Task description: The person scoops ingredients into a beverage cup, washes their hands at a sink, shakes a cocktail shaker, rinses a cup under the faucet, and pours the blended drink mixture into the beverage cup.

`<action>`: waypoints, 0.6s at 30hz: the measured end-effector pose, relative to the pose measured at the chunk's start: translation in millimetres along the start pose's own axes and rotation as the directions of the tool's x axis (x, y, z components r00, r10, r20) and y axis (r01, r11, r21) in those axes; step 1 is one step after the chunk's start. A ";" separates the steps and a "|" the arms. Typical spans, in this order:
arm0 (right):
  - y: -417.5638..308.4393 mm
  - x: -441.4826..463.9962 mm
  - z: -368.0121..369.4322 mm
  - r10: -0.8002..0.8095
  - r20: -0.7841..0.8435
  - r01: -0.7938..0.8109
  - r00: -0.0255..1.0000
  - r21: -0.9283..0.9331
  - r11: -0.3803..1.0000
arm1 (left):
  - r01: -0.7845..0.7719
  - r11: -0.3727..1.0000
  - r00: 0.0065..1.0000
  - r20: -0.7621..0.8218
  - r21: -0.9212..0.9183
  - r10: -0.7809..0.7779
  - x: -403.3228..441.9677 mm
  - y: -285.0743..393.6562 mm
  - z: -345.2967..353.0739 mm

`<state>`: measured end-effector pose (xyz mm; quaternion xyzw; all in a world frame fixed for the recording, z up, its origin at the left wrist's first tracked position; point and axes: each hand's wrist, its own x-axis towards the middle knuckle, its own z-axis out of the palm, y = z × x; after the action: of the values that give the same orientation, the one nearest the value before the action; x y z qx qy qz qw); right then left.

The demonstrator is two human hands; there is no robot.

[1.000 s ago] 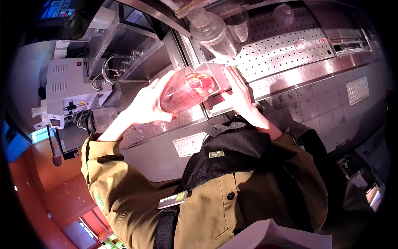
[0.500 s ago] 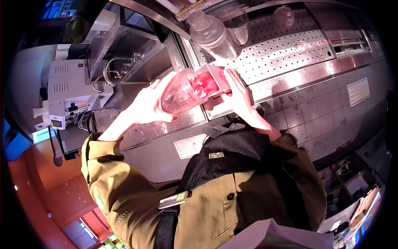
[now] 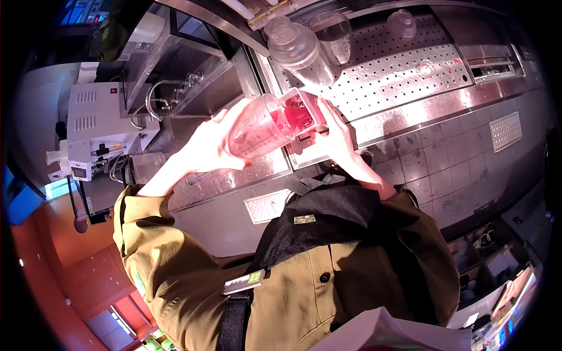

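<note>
My left hand (image 3: 215,142) is wrapped round a clear pitcher (image 3: 253,130), which lies tilted with its mouth toward the right. Red liquid (image 3: 281,121) shows at the pitcher's mouth and runs into a clear square container (image 3: 317,112). Inside that container is more red, shiny content (image 3: 300,116). Holding the container's right side is my right hand (image 3: 338,130), thumb below and fingers along the wall. The pitcher's rim overlaps the container's opening; whether they touch, I cannot tell.
A clear shaker (image 3: 298,51) and a clear cup (image 3: 335,36) stand behind the container. On the perforated drain tray (image 3: 374,82) are a small clear cap (image 3: 401,24) and a round clear piece (image 3: 425,68). A sink tap (image 3: 155,96) and a white machine (image 3: 96,120) are at left.
The square container has tipped slightly so more of its open top shows. Less red liquid is streaming from the pitcher, and more lies in the container. Both hands stay nearly in place.
</note>
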<state>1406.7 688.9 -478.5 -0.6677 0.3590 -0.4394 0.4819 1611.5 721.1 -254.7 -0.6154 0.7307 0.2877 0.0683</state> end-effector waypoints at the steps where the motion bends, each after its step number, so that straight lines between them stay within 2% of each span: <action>1: 0.6 0.0 0.2 -0.003 -0.004 0.003 1.000 0.007 1.000 | 0.019 1.000 1.000 0.012 0.007 -0.019 0.2 1.7 -1.9; 3: 1.2 1.2 0.0 -0.068 -0.029 0.067 0.997 -0.027 0.997 | 0.027 1.000 0.999 0.017 0.014 -0.027 1.6 4.0 -4.8; 8: 4.4 2.0 -0.2 -0.078 -0.003 0.078 0.997 -0.040 0.996 | -0.040 0.998 0.999 -0.025 0.041 0.041 3.8 5.4 -5.1; 12: 4.9 3.1 0.0 -0.113 -0.031 0.111 0.993 -0.044 0.993 | 0.037 0.999 0.999 0.023 -0.019 -0.037 5.9 15.0 -11.8; 15: 4.6 1.9 -0.9 0.059 0.020 -0.061 0.998 0.123 0.991 | 0.012 1.000 1.000 0.013 0.000 -0.012 7.4 16.2 -13.3; 18: 7.2 3.0 -0.6 -0.070 -0.042 0.071 0.997 0.009 0.997 | -0.049 0.999 0.999 -0.015 0.018 0.049 8.8 14.9 -11.9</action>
<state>1406.8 684.0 -484.6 -0.6681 0.3427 -0.4718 0.4621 1598.4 708.6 -243.8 -0.5989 0.7485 0.2781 0.0611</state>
